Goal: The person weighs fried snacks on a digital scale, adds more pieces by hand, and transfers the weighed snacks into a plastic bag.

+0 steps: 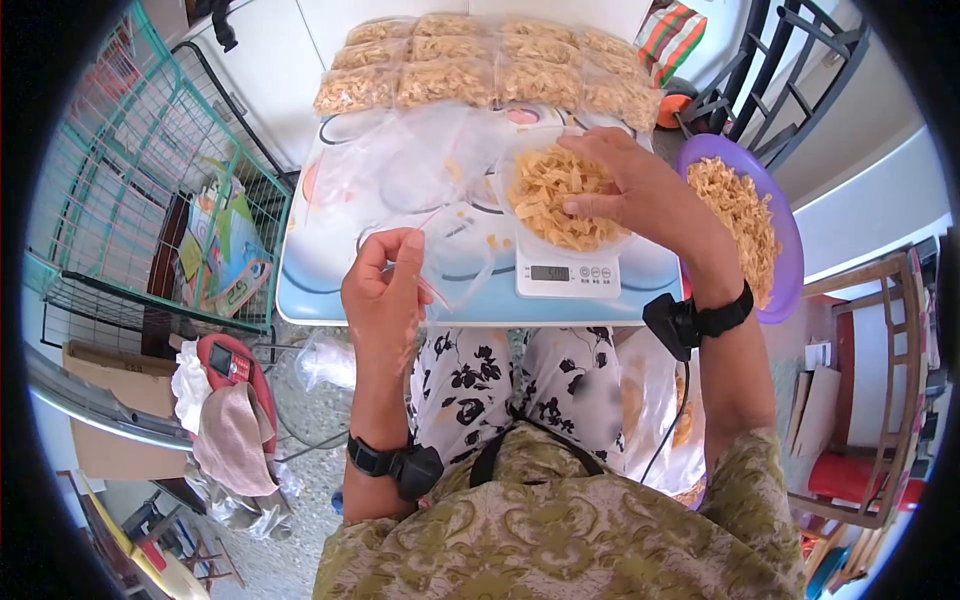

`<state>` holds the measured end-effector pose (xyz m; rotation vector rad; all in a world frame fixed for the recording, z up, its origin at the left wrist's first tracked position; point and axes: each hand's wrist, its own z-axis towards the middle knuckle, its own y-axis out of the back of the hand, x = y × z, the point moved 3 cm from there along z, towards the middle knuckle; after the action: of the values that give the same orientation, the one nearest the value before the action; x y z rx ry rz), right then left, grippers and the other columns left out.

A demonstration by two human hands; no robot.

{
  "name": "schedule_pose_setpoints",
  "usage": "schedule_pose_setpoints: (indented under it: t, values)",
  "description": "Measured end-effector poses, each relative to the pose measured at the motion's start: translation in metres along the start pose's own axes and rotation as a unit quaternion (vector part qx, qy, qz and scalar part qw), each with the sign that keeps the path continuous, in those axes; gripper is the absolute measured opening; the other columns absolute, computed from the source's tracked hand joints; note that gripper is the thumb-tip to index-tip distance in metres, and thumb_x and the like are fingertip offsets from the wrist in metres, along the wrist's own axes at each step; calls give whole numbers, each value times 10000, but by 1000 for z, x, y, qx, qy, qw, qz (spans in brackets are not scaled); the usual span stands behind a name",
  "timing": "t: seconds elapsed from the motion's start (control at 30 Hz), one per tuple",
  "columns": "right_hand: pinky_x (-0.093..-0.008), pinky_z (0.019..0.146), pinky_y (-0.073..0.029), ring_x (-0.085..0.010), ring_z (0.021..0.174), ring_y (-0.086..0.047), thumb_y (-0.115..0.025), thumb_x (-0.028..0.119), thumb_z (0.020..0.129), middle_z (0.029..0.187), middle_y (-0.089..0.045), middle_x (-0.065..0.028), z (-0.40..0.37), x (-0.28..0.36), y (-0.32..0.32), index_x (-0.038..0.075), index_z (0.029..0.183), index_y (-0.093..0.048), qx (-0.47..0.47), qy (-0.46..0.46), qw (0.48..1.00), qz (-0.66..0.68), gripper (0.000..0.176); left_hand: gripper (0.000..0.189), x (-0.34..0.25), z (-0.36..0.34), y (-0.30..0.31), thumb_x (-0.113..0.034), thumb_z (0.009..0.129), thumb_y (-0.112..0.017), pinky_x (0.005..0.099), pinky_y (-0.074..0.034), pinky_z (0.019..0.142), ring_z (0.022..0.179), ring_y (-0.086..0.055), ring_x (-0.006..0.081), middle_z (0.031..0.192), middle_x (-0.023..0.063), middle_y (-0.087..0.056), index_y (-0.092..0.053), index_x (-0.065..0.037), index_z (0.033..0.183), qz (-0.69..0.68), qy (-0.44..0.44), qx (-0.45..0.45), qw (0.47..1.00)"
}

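Note:
My left hand point(385, 275) pinches the edge of a clear plastic bag point(455, 262) with a thin red line along it, over the near part of the table. A clear bowl point(508, 212) heaped with pale yellow dried flat strips point(560, 195) sits on a white digital scale point(568, 285). Over the right side of the bowl is my right hand point(625, 185), its thumb above the strips and its fingers stretched toward the far rim, thumb and fingers apart. More thin clear plastic bags point(375, 155) lie spread left of the bowl.
Rows of filled clear packets point(445, 82) line the table's far side. A purple basin point(790, 230) of the same strips stands at the right. On the left are a green wire cage point(150, 170) and a red stool point(262, 400) with a cloth and phone. A few strips are scattered on the table.

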<state>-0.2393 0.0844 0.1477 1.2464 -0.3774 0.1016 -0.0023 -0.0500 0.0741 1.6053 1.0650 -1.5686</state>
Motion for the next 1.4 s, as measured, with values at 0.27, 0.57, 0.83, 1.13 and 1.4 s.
schedule_pose_setpoints:
  t: [0.27,0.57,0.83,1.13,1.4]
  values:
    - [-362,845,-489,-288,980,-607,-711,180,815,1109,-593,-120,0,4,-7,62,1189,-615,23,-42,999,-17,404,221,4,3,-7,-254,935,-671,180,-349,424,482,-480,33,676,-32,-559,-657,-34,960,-11,-2,21,1000]
    - [-394,750,-510,-336,871,-631,-691,100,797,976,-616,-149,-7,12,7,46,1101,-638,-79,-14,996,32,314,219,2,1,-7,-244,937,-662,186,-352,425,492,-481,38,693,-26,-553,-659,-29,976,-20,-2,22,1000]
    - [-377,736,-505,-319,839,-636,-651,44,823,919,-618,-151,-11,16,13,46,1130,-635,-110,-44,993,11,307,228,3,-1,-10,-229,941,-655,202,-383,439,514,-503,54,700,-15,-556,-647,-8,995,-43,-15,31,998]
    - [-362,738,-509,-281,800,-628,-668,73,828,939,-628,-166,-12,15,9,43,1185,-570,-131,-66,988,52,372,229,3,-2,-8,-212,940,-658,210,-416,448,525,-520,59,715,6,-591,-639,1,1021,-70,-27,33,997]
    - [-306,735,-499,-171,776,-575,-743,218,833,1079,-636,-78,-14,16,12,91,1263,-581,-79,-108,991,31,477,230,1,-2,-5,-210,939,-660,211,-416,446,516,-514,59,701,5,-587,-639,2,1024,-80,-35,31,996]
